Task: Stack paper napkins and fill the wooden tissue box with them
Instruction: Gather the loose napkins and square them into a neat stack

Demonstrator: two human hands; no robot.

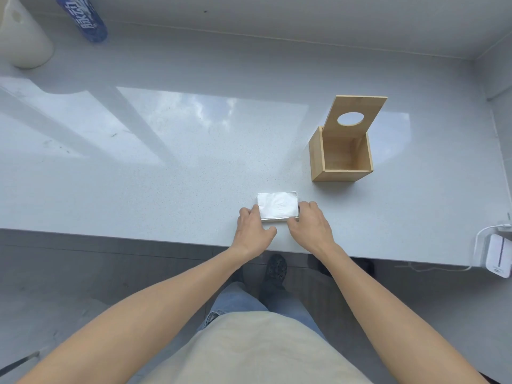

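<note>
A flat stack of white paper napkins (pixel 278 205) lies on the pale grey counter (pixel 166 176) near its front edge. My left hand (pixel 252 227) presses against the stack's left end, fingers curled at its corner. My right hand (pixel 309 224) grips the stack's right end and near edge. Both hands hold the stack between them while it rests on the counter. The wooden tissue box (pixel 341 155) stands to the right and further back, empty inside. Its lid (pixel 354 113), with a round hole, is tilted up and back.
A white paper roll (pixel 23 40) and a blue bottle (pixel 86 19) stand at the far left back. A white device with a cable (pixel 498 254) sits at the counter's right front corner. A wall borders the counter at the back and right.
</note>
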